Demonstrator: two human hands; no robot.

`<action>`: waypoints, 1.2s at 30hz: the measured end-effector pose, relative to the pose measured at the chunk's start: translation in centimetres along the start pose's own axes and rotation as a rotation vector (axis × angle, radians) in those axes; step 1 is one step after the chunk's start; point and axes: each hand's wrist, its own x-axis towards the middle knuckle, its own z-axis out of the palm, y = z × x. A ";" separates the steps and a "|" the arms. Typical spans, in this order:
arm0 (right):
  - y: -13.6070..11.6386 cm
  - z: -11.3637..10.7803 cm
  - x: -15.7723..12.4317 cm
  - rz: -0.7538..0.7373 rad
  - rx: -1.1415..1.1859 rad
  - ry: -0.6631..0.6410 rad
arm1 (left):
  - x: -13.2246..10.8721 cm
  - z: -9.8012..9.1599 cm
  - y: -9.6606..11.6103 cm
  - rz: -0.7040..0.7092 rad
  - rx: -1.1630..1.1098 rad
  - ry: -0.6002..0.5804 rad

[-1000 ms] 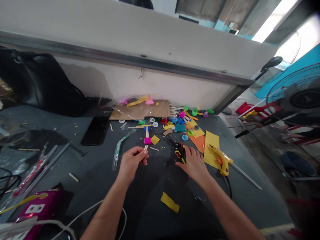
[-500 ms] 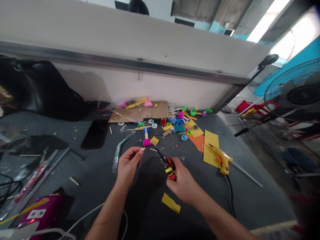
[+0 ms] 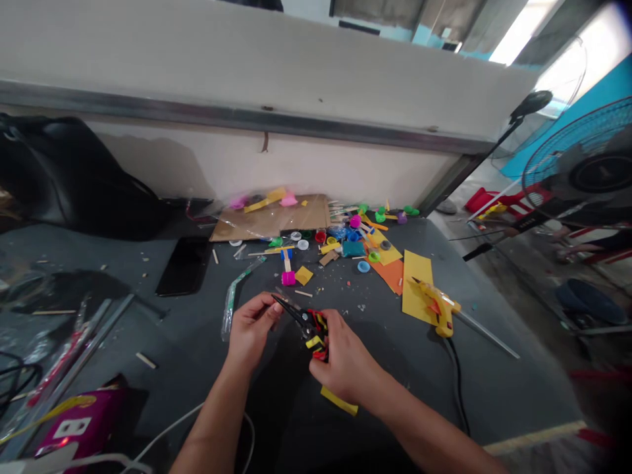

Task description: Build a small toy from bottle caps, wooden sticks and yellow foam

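Note:
My right hand point(image 3: 345, 359) is wrapped round the red and yellow handles of a pair of scissors point(image 3: 305, 321), whose dark blades point up and to the left. The blades are spread and their ends reach the fingertips of my left hand point(image 3: 253, 329). Thumb and forefinger of that hand are pinched on a small pale wooden stick, mostly hidden now. Just beyond lies a stick piece with a magenta cap point(image 3: 288, 278) and a blue cap at its ends, beside a yellow paper square point(image 3: 303, 275). A yellow strip point(image 3: 339, 401) lies partly under my right hand.
A yellow glue gun point(image 3: 438, 309) rests on yellow paper point(image 3: 416, 270) at the right, its black cord trailing forward. Coloured bottle caps and sticks crowd the back near a cardboard sheet point(image 3: 269, 220). A black phone point(image 3: 184, 266) and a magenta power box point(image 3: 81, 418) are at the left.
My right hand has moved left with the scissors, bringing the blades from apart to the left fingertips. The left hand has stayed nearly in place, still pinched.

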 end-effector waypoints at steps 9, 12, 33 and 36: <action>-0.3 -0.8 0.2 0.018 0.100 -0.071 | 0.0 -0.4 -0.1 0.005 0.009 -0.009; -0.2 -0.8 0.2 0.042 0.145 -0.113 | 0.1 -0.5 -0.2 0.002 0.007 -0.008; 0.6 -0.5 0.4 -0.043 -0.217 -0.099 | 0.1 -0.8 -0.2 -0.004 0.056 -0.051; 0.3 -0.4 0.6 -0.084 -0.239 -0.052 | 0.1 -0.6 -0.3 -0.033 0.004 -0.043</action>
